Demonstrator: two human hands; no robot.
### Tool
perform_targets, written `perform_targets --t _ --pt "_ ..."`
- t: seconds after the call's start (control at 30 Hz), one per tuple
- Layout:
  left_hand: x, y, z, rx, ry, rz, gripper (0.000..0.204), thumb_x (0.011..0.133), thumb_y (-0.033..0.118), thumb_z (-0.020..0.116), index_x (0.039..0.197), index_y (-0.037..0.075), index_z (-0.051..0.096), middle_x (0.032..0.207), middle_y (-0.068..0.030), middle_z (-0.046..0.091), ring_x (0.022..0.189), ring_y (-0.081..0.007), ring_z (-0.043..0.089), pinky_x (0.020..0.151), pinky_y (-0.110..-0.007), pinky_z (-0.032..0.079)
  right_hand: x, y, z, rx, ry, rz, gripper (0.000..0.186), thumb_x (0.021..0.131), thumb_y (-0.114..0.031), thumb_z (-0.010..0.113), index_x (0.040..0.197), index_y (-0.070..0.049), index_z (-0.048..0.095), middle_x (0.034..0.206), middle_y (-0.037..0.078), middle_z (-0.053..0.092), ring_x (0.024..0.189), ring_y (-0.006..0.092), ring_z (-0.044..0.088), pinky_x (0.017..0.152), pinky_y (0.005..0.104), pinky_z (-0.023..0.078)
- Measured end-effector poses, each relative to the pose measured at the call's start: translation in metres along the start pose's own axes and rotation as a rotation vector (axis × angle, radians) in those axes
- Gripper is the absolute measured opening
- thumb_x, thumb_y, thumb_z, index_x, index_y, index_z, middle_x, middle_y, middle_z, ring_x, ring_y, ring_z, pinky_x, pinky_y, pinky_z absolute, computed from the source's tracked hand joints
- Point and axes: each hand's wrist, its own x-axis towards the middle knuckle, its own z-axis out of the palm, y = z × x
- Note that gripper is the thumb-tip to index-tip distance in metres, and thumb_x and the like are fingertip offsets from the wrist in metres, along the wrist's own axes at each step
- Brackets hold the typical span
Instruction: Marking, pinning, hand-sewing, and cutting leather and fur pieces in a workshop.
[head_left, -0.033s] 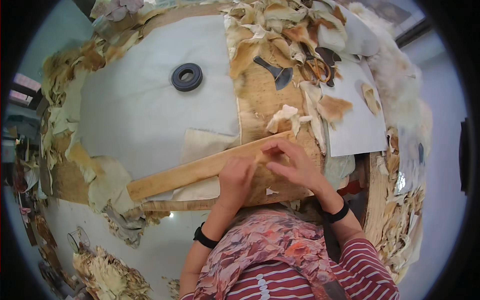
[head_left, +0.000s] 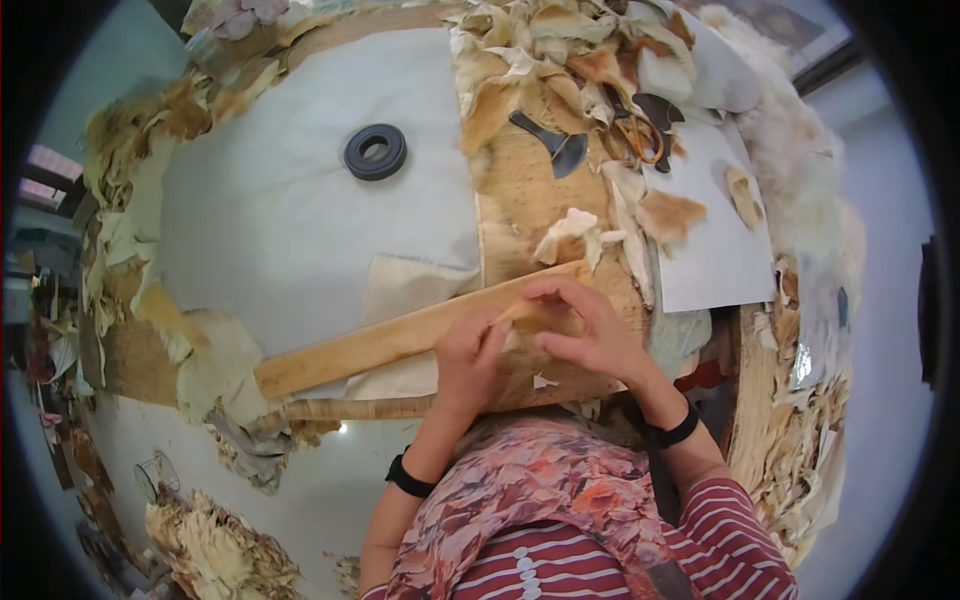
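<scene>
Close to the near edge of the table, my two hands work over a long wooden board (head_left: 350,350). My left hand (head_left: 468,365) is closed, thumb and fingertips pinching a small tan scrap of fur hide (head_left: 508,316). Facing it, my right hand (head_left: 595,335) curves beside the scrap, its thumb and forefinger apart. The forefinger tip is close to the scrap; whether it touches I cannot tell. The right hand's other fingers are partly hidden. A folded cream sheet (head_left: 410,285) sticks out from beneath the board.
On the white sheet (head_left: 270,180) sits a black ring-shaped roll (head_left: 375,152). A dark fan-shaped blade (head_left: 565,150) and orange-handled scissors (head_left: 640,135) lie among hide scraps (head_left: 545,60). White paper (head_left: 705,240) is at right; a hide pile (head_left: 225,550) is on the floor.
My left fingers have shifted slightly, showing more of the tan scrap. The right thumb has moved a little. The board and the other things have stayed put.
</scene>
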Motion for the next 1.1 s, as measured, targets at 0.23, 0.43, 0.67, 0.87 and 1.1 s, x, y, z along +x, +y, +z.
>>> perform_targets --t 0.23,0.43,0.67,0.87,1.1 --pt "-0.017 -0.004 -0.02 -0.928 -0.059 -0.685 0.025 0.099 0.022 0.06 0.082 0.006 0.066 0.069 0.0025 0.059 0.055 -0.0041 0.05 0.047 -0.021 0.037 -0.013 0.01 0.015 0.12 -0.101 0.143 0.071 0.073 -0.018 0.081 0.136 -0.005 0.05 0.136 0.014 0.054 0.126 0.0279 0.053 0.104 0.0396 0.042" --pt "-0.033 0.003 -0.032 -1.033 0.094 -0.805 0.026 0.1 0.024 0.058 0.084 0.006 0.065 0.066 0.0026 0.058 0.051 -0.0053 0.048 0.047 -0.021 0.038 -0.015 0.012 0.05 -0.355 0.102 -0.227 0.056 0.076 -0.022 0.079 0.124 -0.007 0.055 0.124 0.014 0.056 0.113 0.0356 0.055 0.095 0.0413 0.046" --pt "-0.057 -0.002 -0.042 -0.978 0.157 -0.807 0.022 0.098 0.022 0.062 0.088 0.004 0.066 0.07 0.0008 0.061 0.054 -0.006 0.05 0.049 -0.022 0.04 -0.007 0.026 0.092 -0.576 0.047 -0.255 0.038 0.083 -0.014 0.071 0.117 -0.005 0.059 0.117 0.014 0.059 0.107 0.0359 0.057 0.092 0.0419 0.048" --pt "-0.079 -0.004 -0.057 -0.019 0.129 -0.174 0.009 0.083 0.008 0.07 0.092 0.005 0.068 0.075 -0.0031 0.061 0.07 -0.0209 0.06 0.061 -0.032 0.046 -0.003 0.031 0.049 0.346 -0.23 0.324 0.024 0.082 -0.001 0.063 0.105 -0.003 0.069 0.105 0.01 0.065 0.101 0.0267 0.062 0.089 0.0306 0.048" --pt "-0.085 0.004 -0.063 0.69 0.34 0.329 0.024 0.079 0.004 0.068 0.103 0.005 0.07 0.1 -0.0082 0.064 0.095 -0.0259 0.064 0.078 -0.036 0.05 -0.006 0.003 0.041 -0.193 0.12 -0.246 0.027 0.074 0.009 0.062 0.093 -0.008 0.07 0.105 0.009 0.066 0.099 0.0246 0.063 0.084 0.0314 0.049"
